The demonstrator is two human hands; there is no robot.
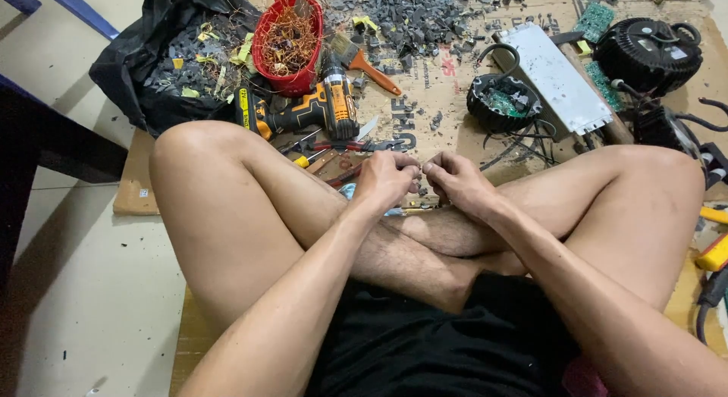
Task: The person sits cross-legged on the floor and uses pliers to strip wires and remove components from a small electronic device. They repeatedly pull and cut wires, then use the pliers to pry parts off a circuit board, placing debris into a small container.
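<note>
Both hands — left hand [387, 177], right hand [457, 181] — pinch together over crossed legs, contents hidden, while the red basket [262, 29] brims with copper wire [288, 37] — black bag [129, 56] holds grey chips [178, 75].

You sit cross-legged on a sheet of cardboard [455, 101], and your left hand [387, 181] and right hand [457, 183] meet just above your crossed shins, fingers curled and knuckles nearly touching; whatever they pinch is too small to make out. Take the cordless drill [315, 112], orange and black, as your mark: it lies just beyond your left hand. Touching its far side stands a red basket [290, 37] full of copper wire. Left of the drill, a black bag [163, 71] holds grey scraps. Right of it lies a brush with an orange handle [371, 67], then a round black housing [502, 103] and a long metal case [557, 78].
</note>
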